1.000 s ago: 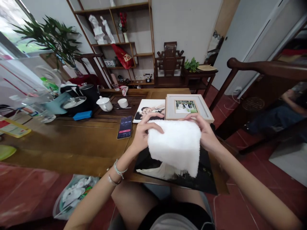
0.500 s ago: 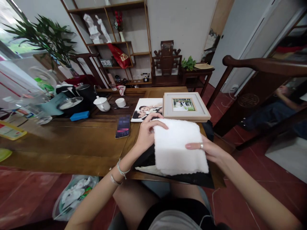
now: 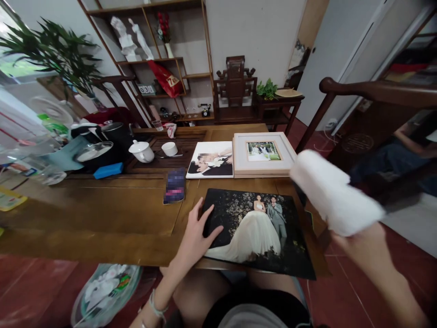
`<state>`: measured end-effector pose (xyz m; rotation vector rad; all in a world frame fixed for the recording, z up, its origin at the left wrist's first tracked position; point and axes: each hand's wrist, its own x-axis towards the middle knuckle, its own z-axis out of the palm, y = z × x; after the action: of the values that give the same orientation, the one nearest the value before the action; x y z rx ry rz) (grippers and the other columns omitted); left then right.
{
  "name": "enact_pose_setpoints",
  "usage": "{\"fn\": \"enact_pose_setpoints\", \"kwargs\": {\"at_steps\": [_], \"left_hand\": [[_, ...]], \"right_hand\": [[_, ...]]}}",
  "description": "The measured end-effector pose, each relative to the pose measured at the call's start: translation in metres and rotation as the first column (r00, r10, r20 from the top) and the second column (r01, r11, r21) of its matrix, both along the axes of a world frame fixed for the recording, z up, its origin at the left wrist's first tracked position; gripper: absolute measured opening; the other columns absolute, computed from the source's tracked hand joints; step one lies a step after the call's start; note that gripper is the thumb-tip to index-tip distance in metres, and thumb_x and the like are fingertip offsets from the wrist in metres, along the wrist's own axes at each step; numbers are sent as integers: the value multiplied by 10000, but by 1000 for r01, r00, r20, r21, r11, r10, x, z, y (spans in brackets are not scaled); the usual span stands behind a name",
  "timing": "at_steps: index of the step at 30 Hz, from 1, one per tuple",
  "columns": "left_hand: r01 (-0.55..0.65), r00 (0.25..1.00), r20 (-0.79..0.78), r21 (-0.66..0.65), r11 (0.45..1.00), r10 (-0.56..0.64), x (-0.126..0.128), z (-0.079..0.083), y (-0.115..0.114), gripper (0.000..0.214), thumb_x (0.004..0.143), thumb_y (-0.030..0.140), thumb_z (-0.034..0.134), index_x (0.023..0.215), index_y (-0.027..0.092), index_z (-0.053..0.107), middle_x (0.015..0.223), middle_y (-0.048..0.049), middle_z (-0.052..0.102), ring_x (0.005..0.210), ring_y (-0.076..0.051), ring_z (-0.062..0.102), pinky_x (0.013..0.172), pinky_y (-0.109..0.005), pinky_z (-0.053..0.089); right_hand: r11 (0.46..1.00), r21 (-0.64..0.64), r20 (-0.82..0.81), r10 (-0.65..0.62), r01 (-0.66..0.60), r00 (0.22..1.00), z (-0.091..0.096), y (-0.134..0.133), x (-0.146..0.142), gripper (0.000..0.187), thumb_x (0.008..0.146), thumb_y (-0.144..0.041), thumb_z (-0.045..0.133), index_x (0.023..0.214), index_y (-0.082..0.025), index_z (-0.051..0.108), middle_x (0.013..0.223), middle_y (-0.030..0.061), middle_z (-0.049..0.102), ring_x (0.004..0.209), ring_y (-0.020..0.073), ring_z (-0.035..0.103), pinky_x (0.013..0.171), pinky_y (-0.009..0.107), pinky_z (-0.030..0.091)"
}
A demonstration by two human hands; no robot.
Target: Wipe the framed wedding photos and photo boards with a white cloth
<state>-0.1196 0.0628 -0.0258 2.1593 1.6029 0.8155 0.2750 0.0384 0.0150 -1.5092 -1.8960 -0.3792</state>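
A dark wedding photo panel (image 3: 259,228) lies at the table's near edge, showing a couple in a white gown and a grey suit. My left hand (image 3: 200,230) rests on the panel's left side with its fingers spread. Off to the right, past the table's edge, my right hand (image 3: 367,246) grips a folded white cloth (image 3: 336,193), raised and blurred by motion. Behind the panel lie a photo print (image 3: 210,159) of a couple and a pale framed picture (image 3: 264,154). A phone (image 3: 174,186) is left of the panel.
On the wooden table (image 3: 136,205) stand a white lidded cup (image 3: 141,151), a small white cup (image 3: 170,148), a blue block (image 3: 108,170) and a dark pot (image 3: 95,152). A lined bin (image 3: 109,291) sits below at left. A wooden chair (image 3: 362,95) stands at right, with a person partly visible behind.
My right hand has swung the white cloth away to the right, uncovering the photo panel. My left hand has let go of the cloth and come down onto the panel.
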Motion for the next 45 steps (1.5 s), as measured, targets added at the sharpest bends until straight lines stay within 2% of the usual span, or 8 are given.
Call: {"fn": "enact_pose_setpoints", "kwargs": {"at_steps": [3,6,9,12,17,31,39,45], "left_hand": [[38,999,-6,81,996,-37,9,-4,-6,419,906,346,530,1317,286,472,1528,-69,215,1380,-280,252,1103,-506,291],[59,998,-1,113,992,-59,13,-1,-7,358,906,340,534,1259,284,531,1508,-63,286,1354,-280,304,1084,-512,320],[104,994,19,124,987,-107,13,1,-7,332,904,333,537,1229,270,566,1462,-62,378,1356,-276,309,1083,-507,332],[156,982,82,128,979,-168,12,0,-3,313,906,327,535,1206,253,589,1424,-58,436,1356,-247,326,1107,-475,319],[213,963,150,81,974,-223,8,-4,7,413,896,353,544,1296,253,522,1446,-59,413,1376,-226,301,1138,-471,259],[229,954,188,55,972,-235,4,-10,7,430,907,364,506,1321,246,502,1432,-37,442,1390,-210,281,1147,-474,234],[226,959,165,49,973,-231,3,-12,9,404,959,340,377,1346,271,474,1447,-13,423,1389,-196,282,1153,-471,220],[241,956,162,53,969,-246,3,-12,8,407,956,340,389,1348,265,472,1452,-22,414,1392,-198,276,1152,-470,222]], "right_hand": [[984,-142,199,137,-110,970,-20,-7,-19,113,737,-140,517,768,-167,622,1151,180,584,1081,340,526,848,503,473],[964,-213,186,202,-161,962,-32,-8,-40,252,673,-48,479,827,-181,629,1212,162,551,1191,338,453,993,559,373],[966,-228,156,157,-119,975,-39,-3,-50,384,634,-24,467,946,-178,628,1227,155,540,1226,334,428,1060,562,308],[972,-217,156,125,-90,980,-43,5,-54,416,631,-21,475,975,-188,637,1213,142,554,1231,333,426,1066,561,299],[978,-143,170,173,-150,970,-52,13,-56,389,627,-21,483,917,-201,672,1233,109,567,1263,328,404,1083,577,254],[982,-57,131,186,-180,974,-59,14,-53,432,671,-42,461,997,-205,693,1225,118,596,1249,312,447,1065,574,288],[977,-68,109,210,-203,972,-60,15,-52,433,655,-45,474,982,-215,700,1249,105,586,1256,309,433,1063,563,288],[981,-58,105,190,-185,976,-62,14,-51,415,678,-56,471,997,-194,697,1270,135,563,1246,311,444,1053,565,311]]}}
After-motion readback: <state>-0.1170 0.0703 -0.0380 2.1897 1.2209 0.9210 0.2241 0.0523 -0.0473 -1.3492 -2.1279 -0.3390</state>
